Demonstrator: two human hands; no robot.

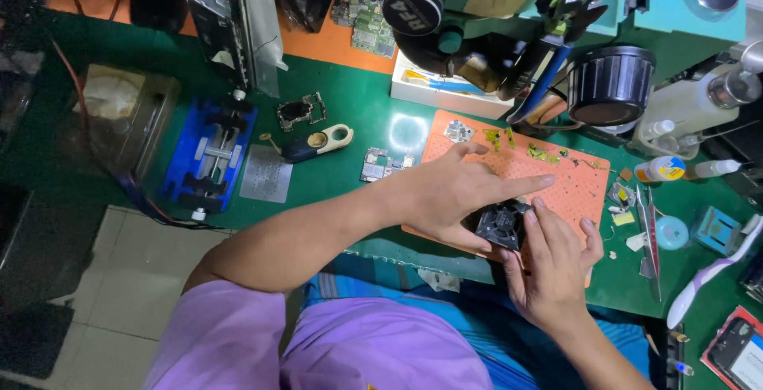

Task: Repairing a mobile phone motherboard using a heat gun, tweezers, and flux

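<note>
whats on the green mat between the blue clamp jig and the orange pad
In the head view: a grey stencil plate, a dark-and-cream handled tool and a small circuit board.

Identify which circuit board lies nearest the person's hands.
The small circuit board on the green mat, just left of the orange pad beside the left hand. The other boards lie at the bench's far edge.

Open green mat [342, 191] lies left of centre, between the blue clamp fixture [211, 156] and the orange perforated pad [556, 175]. The microscope [509, 17] overhangs the upper centre. Bottles [664, 169], tweezers [648, 231] and a toothbrush [711, 271] crowd the right edge.
</note>
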